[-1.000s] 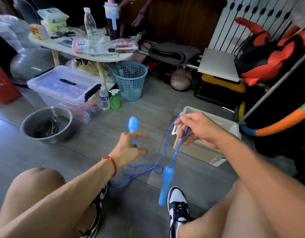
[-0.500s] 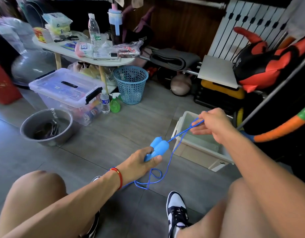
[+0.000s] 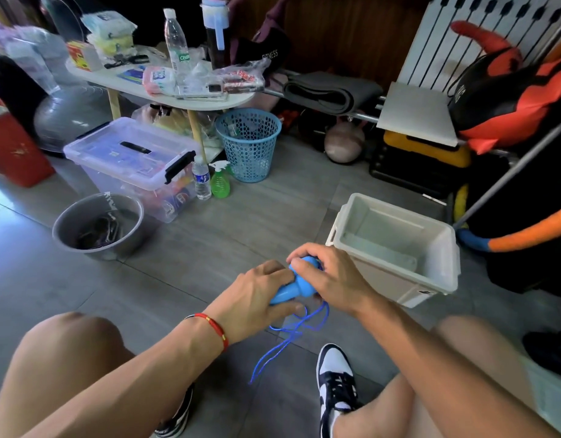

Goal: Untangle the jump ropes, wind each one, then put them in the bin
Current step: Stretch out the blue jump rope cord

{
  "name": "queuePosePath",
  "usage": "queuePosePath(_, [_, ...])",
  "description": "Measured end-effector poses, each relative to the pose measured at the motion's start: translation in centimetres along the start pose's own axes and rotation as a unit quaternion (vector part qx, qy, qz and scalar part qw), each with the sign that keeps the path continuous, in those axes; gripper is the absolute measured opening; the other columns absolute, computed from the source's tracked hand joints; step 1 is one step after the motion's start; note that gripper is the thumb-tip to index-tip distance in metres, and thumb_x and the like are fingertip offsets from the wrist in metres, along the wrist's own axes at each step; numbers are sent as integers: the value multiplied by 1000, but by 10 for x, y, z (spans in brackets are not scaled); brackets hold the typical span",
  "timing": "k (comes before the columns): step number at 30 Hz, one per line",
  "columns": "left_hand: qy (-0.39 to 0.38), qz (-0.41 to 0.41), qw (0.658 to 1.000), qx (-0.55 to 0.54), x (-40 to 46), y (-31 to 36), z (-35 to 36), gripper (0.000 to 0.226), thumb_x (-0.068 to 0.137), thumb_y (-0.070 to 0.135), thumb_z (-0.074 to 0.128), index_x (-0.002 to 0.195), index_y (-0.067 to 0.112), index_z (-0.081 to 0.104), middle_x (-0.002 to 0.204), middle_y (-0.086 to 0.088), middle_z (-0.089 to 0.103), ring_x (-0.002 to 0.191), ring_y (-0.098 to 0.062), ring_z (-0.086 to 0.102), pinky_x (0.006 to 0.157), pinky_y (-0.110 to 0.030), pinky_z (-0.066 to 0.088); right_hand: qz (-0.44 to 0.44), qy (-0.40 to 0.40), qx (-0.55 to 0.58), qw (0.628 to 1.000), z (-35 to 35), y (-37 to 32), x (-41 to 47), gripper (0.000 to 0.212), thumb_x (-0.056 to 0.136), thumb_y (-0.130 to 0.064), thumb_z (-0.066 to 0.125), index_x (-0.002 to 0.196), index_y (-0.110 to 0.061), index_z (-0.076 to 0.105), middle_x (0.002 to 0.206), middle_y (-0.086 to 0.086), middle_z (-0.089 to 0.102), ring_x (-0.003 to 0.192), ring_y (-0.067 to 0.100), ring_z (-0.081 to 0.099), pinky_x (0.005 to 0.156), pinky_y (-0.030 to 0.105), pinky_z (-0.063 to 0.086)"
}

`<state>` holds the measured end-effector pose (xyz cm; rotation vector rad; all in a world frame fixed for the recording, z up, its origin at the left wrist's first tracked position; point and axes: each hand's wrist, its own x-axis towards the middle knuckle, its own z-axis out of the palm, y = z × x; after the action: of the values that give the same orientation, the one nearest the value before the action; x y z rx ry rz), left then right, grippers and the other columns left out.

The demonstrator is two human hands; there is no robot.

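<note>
While both hands meet above the floor (image 3: 184,279) between the knees, the blue handles (image 3: 296,284) of the jump rope are held together in them. The left hand (image 3: 260,298) wraps the lower part of the handles, fingers curled over the top and thumb underneath. The right hand (image 3: 328,276) grips the upper, rounded ends, fingers bent over them from above. The two hands touch each other at the handles. The blue cord (image 3: 288,336) leaves the handles beneath the hands and hangs in loose crossing loops, its lowest loop reaching toward the floor just left of the right shoe (image 3: 336,384). The white bin (image 3: 443,270) stands on the floor just beyond and to the right of the right hand, open side up; no rope shows inside it. A metal bowl (image 3: 99,226) sits on the floor to the left, well apart from the hands, with dark items inside that cannot be identified. Behind it stand a clear lidded box (image 3: 130,159) and a blue basket (image 3: 249,143).
</note>
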<state>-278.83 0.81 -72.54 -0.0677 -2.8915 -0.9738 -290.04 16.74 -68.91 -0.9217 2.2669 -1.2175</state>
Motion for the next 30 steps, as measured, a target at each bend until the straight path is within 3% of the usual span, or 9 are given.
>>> queuePosePath(4, [69,-14,997,11,0,-3,-1,47,73,72,60,103,37,68,124,11,54,76,-4,49,76,-27,46,50,10,89,995,8,6,7,10,92,-33,61,92,-26,68,74,-3,64,49,14,51,43,26,43])
queuePosePath(7, [76,-5,997,-10,-3,2,-2,53,71,69,67,111,34,66,131,12,50,82,-4,53,78,-24,45,12,15,77,997,2,5,10,10,100,-29,60,97,-24,68,74,-15,62,55,2,51,54,19,39])
queuePosePath(10, [72,29,997,-22,-8,9,1,57,79,56,73,126,31,52,141,7,39,91,-10,57,83,-32,52,-31,10,32,999,-8,0,13,11,98,-35,59,99,-27,67,85,-14,68,71,7,60,66,27,48])
queuePosePath(16, [128,72,983,112,-13,18,13,56,93,51,63,133,19,40,145,-8,32,82,-23,56,59,-33,53,-70,0,-7,998,-18,-3,12,9,98,-35,60,95,-29,66,93,-11,69,83,12,64,78,34,53])
queuePosePath(19, [144,12,988,55,-14,17,19,60,91,52,64,133,25,30,140,-1,36,68,-13,47,54,-30,47,-80,9,-46,996,-22,2,11,19,95,-48,55,93,-31,63,89,-11,69,80,10,62,75,29,51])
queuePosePath(21, [106,-75,989,-65,-12,15,14,64,87,53,69,132,27,32,124,9,50,68,-11,52,63,-28,48,-72,14,-51,996,-27,7,12,27,90,-56,49,92,-32,62,89,-12,69,80,9,62,76,30,52])
queuePosePath(24, [-54,-141,941,-303,-6,14,-2,40,94,48,64,118,16,56,88,-2,68,70,-28,69,72,-53,59,-73,7,-62,995,-33,12,13,27,89,-56,50,91,-32,63,83,-9,68,75,11,62,73,33,53])
queuePosePath(26, [-121,-158,911,-362,-7,17,-7,22,101,30,60,110,10,58,86,-10,65,74,-30,68,77,-54,60,-70,3,-73,995,-33,14,13,29,90,-58,52,91,-31,63,79,-7,67,73,13,61,72,34,52])
queuePosePath(30, [-193,-188,868,-416,-10,20,-6,34,101,21,61,126,2,50,100,-13,63,93,-29,66,74,-47,60,-55,1,-109,993,-27,20,13,34,90,-64,51,92,-32,62,78,-7,68,74,11,60,74,35,52])
